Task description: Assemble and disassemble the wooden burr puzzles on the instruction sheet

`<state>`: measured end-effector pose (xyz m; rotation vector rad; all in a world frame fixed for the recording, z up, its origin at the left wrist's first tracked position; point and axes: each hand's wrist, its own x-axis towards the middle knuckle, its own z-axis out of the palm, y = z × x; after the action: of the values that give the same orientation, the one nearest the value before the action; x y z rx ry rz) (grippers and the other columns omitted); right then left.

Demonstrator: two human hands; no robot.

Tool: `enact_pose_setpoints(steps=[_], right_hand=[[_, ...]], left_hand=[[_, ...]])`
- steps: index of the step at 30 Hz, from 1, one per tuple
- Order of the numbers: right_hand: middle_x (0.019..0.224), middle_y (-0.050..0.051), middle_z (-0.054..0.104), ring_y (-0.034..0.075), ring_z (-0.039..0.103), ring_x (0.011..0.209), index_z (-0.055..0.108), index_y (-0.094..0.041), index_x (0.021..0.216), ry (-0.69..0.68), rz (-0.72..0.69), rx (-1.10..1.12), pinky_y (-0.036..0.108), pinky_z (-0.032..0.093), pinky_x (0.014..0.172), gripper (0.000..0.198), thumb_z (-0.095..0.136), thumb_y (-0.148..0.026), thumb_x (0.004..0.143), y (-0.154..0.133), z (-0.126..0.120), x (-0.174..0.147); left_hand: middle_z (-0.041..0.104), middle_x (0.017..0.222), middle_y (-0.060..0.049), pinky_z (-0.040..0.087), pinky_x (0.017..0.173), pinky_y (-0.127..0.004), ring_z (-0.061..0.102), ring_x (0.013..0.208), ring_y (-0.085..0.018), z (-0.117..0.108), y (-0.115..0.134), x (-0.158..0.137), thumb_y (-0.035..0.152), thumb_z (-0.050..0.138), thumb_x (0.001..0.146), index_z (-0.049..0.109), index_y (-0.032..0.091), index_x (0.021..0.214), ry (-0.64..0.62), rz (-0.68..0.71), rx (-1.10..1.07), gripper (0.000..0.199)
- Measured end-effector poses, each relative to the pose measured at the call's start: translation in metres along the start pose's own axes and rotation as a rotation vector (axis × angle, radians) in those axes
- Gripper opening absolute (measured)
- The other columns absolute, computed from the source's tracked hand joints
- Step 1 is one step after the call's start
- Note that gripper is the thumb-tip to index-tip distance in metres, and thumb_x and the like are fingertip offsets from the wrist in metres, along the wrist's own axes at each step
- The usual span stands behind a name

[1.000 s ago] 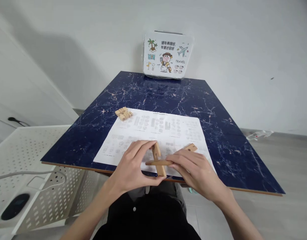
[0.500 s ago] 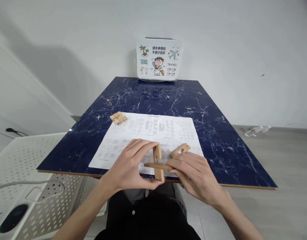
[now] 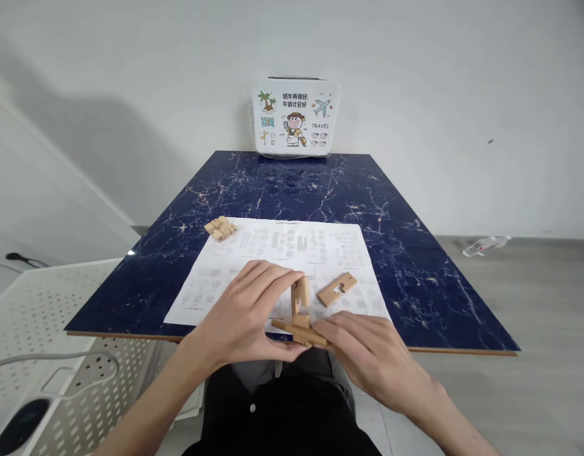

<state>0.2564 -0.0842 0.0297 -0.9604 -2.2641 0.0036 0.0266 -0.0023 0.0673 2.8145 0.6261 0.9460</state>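
My left hand (image 3: 251,313) grips a notched wooden puzzle piece (image 3: 299,297) by its two ends, thumb below and fingers above. In my right hand (image 3: 365,345) is a wooden stick (image 3: 294,329), pinched at its right end. The stick lies crosswise over the lower part of the notched piece; whether they interlock I cannot tell. Another wooden piece with a cut-out (image 3: 337,289) rests on the printed instruction sheet (image 3: 254,253), just beyond my right hand. Joined or stacked wooden pieces (image 3: 220,228) sit at the sheet's far left corner.
The dark blue marbled table (image 3: 292,190) has its front edge close to my body. A white case with cartoon prints (image 3: 294,117) stands at the back against the wall. To the left is a white perforated rack (image 3: 73,278) with a cable (image 3: 49,360).
My right hand has moved the stick nearer to me, down along the notched piece. The view has shifted slightly, and the loose piece on the sheet now shows more fully.
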Motion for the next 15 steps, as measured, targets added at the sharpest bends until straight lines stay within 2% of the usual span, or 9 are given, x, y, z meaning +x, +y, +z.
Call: enact_pose_setpoints(steps=[5, 10, 13, 15], right_hand=[[0.088, 0.007, 0.074, 0.019, 0.067, 0.069, 0.060, -0.016, 0.123, 0.012, 0.020, 0.077, 0.031, 0.049, 0.059, 0.019, 0.046, -0.012, 0.110, -0.0006, 0.0002, 0.0019], [0.088, 0.006, 0.075, 0.019, 0.067, 0.069, 0.062, -0.017, 0.116, -0.006, 0.002, 0.164, 0.032, 0.050, 0.060, 0.016, 0.047, -0.015, 0.110, -0.0033, -0.0007, 0.0045], [0.087, 0.005, 0.075, 0.018, 0.067, 0.069, 0.062, -0.018, 0.114, 0.019, 0.046, 0.151, 0.031, 0.049, 0.060, 0.014, 0.049, -0.018, 0.110, -0.0030, -0.0008, 0.0043], [0.086, 0.005, 0.074, 0.018, 0.066, 0.068, 0.063, -0.019, 0.113, 0.035, 0.086, 0.154, 0.030, 0.047, 0.059, 0.013, 0.050, -0.021, 0.110, -0.0024, -0.0012, 0.0040]], left_hand=[[0.071, 0.120, -0.015, 0.053, 0.095, -0.052, 0.068, 0.106, -0.035, -0.0035, -0.0065, 0.0022, 0.038, 0.080, 0.077, 0.050, 0.019, 0.142, -0.012, 0.009, -0.021, 0.074], [0.069, 0.125, -0.015, 0.051, 0.101, -0.053, 0.066, 0.114, -0.036, -0.0081, -0.0077, 0.0052, 0.033, 0.081, 0.074, 0.049, 0.019, 0.142, -0.103, -0.009, -0.065, 0.076], [0.064, 0.134, -0.014, 0.053, 0.104, -0.051, 0.063, 0.120, -0.035, -0.0101, -0.0064, 0.0041, 0.031, 0.085, 0.071, 0.048, 0.023, 0.144, -0.141, -0.151, -0.182, 0.082], [0.062, 0.134, -0.013, 0.056, 0.100, -0.049, 0.064, 0.118, -0.033, -0.0092, -0.0070, 0.0003, 0.037, 0.091, 0.068, 0.046, 0.026, 0.147, -0.162, -0.270, -0.354, 0.091]])
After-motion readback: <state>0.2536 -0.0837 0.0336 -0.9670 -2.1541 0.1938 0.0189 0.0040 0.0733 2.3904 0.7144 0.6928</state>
